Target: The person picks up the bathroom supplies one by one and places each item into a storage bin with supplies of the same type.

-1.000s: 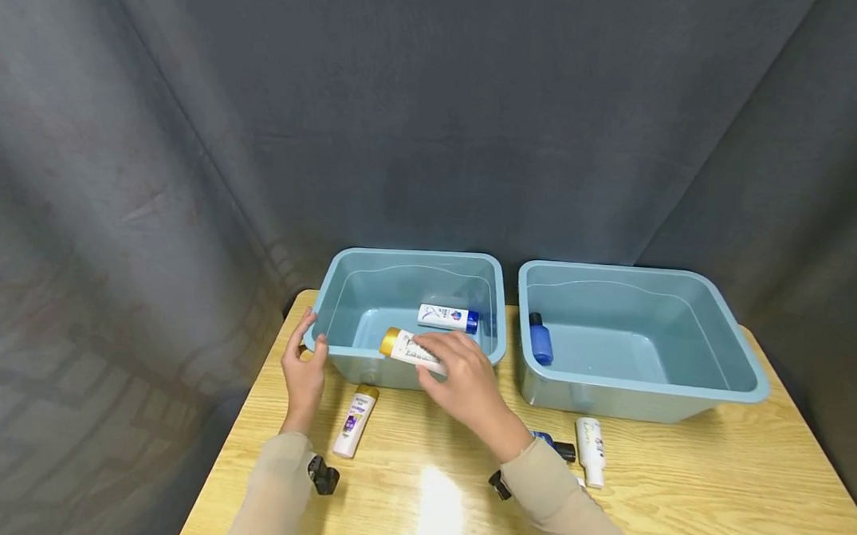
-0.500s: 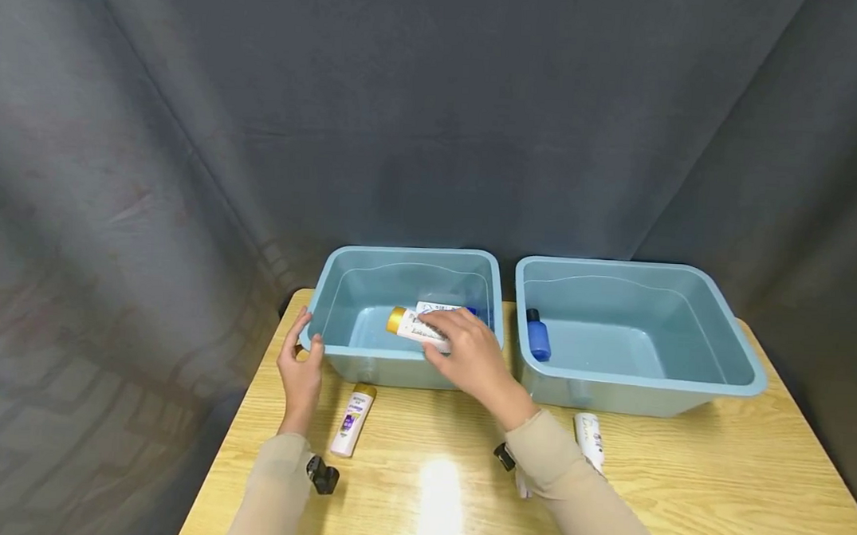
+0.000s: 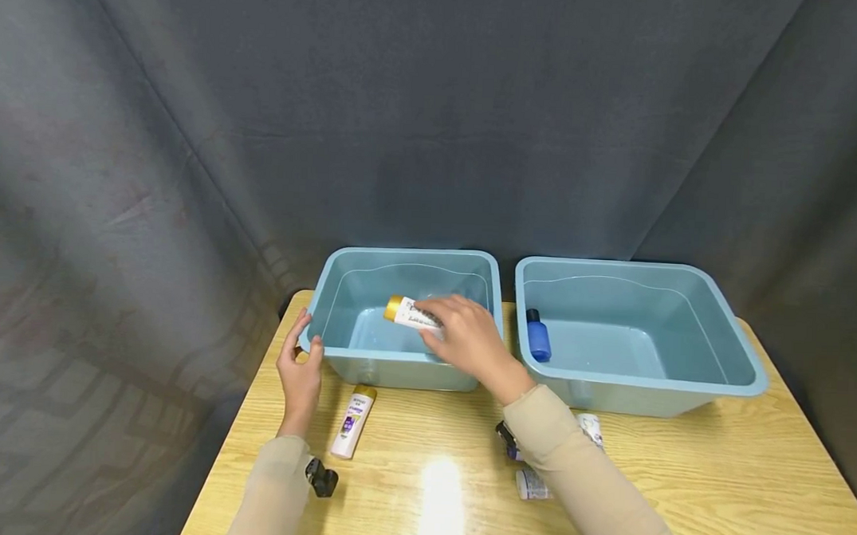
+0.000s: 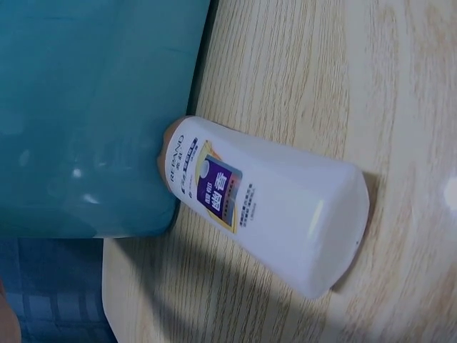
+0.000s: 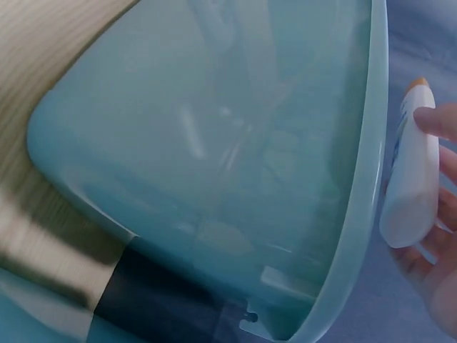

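Note:
My right hand [image 3: 461, 333] reaches over the left blue tub [image 3: 342, 281] and grips a white bottle with a gold cap [image 3: 410, 314] above the tub's inside. In the right wrist view the same white bottle [image 5: 413, 179] lies in my fingers [image 5: 446, 153] past the tub's rim [image 5: 364, 186]. My left hand [image 3: 302, 366] rests against the tub's front left corner, thumb and fingers at the rim. A second white bottle with a purple label [image 3: 352, 421] lies on the table just right of that hand; the same bottle [image 4: 264, 204] also appears in the left wrist view, its cap end against the tub wall [image 4: 86, 114].
A second blue tub [image 3: 727, 344] stands to the right with a blue bottle [image 3: 538, 337] inside. Small bottles [image 3: 592, 428] lie on the wooden table [image 3: 713, 487] behind my right sleeve. Dark cloth hangs behind and to the left; the table's left edge is near my left arm.
My right hand has carried the gold-capped bottle from the tub's front rim further in over the tub, now covering the blue-capped bottle inside. The left hand has stayed at the corner.

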### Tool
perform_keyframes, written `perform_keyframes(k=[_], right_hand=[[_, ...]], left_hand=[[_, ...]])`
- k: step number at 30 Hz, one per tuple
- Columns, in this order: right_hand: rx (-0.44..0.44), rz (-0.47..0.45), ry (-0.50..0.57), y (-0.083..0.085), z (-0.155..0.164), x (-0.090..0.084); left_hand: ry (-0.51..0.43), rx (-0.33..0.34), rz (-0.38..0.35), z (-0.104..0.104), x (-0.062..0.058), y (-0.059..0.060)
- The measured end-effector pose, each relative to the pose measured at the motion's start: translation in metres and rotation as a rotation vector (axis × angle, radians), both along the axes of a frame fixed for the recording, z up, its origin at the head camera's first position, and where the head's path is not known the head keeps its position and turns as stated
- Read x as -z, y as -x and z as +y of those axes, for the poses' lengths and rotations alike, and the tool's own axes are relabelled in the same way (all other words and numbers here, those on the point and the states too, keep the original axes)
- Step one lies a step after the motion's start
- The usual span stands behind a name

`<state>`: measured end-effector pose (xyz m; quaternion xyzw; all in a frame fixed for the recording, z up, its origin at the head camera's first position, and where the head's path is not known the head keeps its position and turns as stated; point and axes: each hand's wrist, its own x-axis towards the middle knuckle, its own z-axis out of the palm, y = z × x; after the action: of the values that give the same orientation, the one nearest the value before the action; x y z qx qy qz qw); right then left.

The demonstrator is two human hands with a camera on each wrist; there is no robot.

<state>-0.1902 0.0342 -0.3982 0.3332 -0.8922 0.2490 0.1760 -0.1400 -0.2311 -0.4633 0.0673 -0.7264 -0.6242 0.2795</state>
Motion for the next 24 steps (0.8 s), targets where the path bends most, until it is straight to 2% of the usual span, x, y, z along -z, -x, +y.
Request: perform_keyframes(k=[8, 17, 24], right_hand=[[-0.007, -0.053, -0.056, 0.010, 0.000, -0.009], [-0.075, -0.192, -0.148, 0.021, 0.001, -0.014], [-0.056, -0.238, -0.163, 0.031, -0.001, -0.014]], left_hand=[[0.001, 0.006, 0.018, -0.003, 0.002, -0.002], [-0.010, 0.014, 0.023, -0.003, 0.003, -0.002], [-0.015, 0.005, 0.011, -0.005, 0.002, -0.002]])
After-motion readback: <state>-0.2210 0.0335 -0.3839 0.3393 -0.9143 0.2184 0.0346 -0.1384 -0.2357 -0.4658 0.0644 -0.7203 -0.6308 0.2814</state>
